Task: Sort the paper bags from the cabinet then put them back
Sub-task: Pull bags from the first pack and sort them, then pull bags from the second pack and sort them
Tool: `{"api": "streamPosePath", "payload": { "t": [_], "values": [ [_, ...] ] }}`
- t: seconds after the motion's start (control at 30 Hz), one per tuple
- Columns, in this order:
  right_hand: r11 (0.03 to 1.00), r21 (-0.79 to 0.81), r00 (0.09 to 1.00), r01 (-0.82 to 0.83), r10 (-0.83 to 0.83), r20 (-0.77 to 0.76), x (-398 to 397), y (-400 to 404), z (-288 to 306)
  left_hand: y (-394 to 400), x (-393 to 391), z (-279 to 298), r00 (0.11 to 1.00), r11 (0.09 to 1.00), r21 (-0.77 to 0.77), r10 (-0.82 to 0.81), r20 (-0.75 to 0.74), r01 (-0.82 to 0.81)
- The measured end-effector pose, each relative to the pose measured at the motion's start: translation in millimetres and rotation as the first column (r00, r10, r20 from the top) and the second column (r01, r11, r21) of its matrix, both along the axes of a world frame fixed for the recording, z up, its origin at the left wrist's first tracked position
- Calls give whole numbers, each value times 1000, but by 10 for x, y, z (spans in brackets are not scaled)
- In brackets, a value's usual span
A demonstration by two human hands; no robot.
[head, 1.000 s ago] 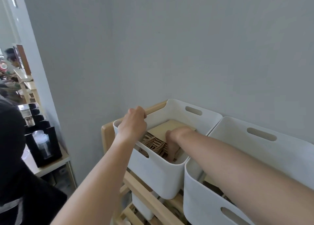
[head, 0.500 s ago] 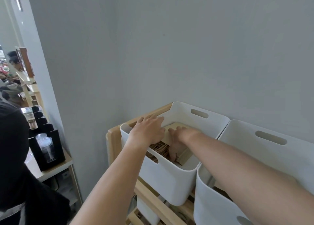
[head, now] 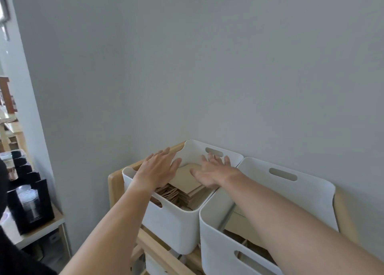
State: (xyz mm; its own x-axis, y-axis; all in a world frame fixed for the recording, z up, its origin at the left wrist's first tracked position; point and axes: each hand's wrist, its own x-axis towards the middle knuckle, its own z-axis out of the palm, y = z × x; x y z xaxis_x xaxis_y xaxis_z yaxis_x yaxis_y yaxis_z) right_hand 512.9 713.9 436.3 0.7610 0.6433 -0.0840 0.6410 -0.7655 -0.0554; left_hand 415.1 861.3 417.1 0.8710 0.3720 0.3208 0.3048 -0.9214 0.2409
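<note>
A stack of brown paper bags (head: 188, 183) lies flat inside the left white bin (head: 172, 225) on the top of a wooden rack (head: 115, 181). My left hand (head: 159, 170) hovers over the bin's left rim, fingers spread, holding nothing. Over the bin's right side my right hand (head: 214, 172) is spread flat above the bags, empty too. A second white bin (head: 216, 245) stands to the right and holds more brown paper bags (head: 249, 231), partly hidden by my right forearm.
The grey wall stands directly behind the bins. At the lower left a small table (head: 41, 231) carries a black holder with clear cups (head: 29, 204). Lower rack shelves hold another white container (head: 153, 264).
My right hand came up out of the left bin and opened flat above the bags. My left hand let go of the bin's rim and spread its fingers. The view tilted upward.
</note>
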Motion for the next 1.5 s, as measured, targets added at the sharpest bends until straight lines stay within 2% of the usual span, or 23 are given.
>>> {"api": "streamPosePath", "payload": {
  "t": [0.13, 0.4, 0.7, 0.87, 0.93, 1.07, 1.17, 1.3, 1.4, 1.5],
  "values": [
    [998, 54, 1000, 13, -14, 21, -97, -415, 108, -265, -15, 77, 999, 996, 79, 32, 21, -33],
    [989, 106, 991, 103, -111, 77, -363, -1661, 178, -1530, -69, 110, 994, 994, -17, -107, -25, 107],
    [926, 118, 932, 357, -362, 20, -843, -3554, -39, -3032, -324, 7, 968, 967, -32, -251, 24, 251],
    [896, 69, 899, 439, -438, -27, -1427, -4637, -379, -4059, -700, -122, 936, 935, 118, -345, 70, 336],
    [878, 58, 879, 476, -473, -60, -1691, -5050, -602, -4507, -902, -288, 907, 905, 132, -416, 68, 405],
    [829, 8, 823, 559, -553, -131, -2200, -5821, -1119, -5402, -1275, -771, 862, 856, -121, -507, -11, 502],
    [778, -45, 762, 626, -623, -176, -2616, -6367, -1546, -5989, -1570, -1256, 826, 825, -171, -557, -86, 539],
    [726, -139, 686, 674, -684, -248, -3159, -7013, -2109, -6652, -1995, -1857, 726, 748, -299, -657, -205, 592],
    [693, -134, 643, 708, -711, -283, -3515, -7376, -2500, -7029, -2312, -2236, 677, 729, -329, -682, -277, 600],
    [707, -80, 667, 703, -694, -272, -3836, -7581, -2773, -7252, -2614, -2611, 625, 708, -262, -704, -336, 656]
  ]
}}
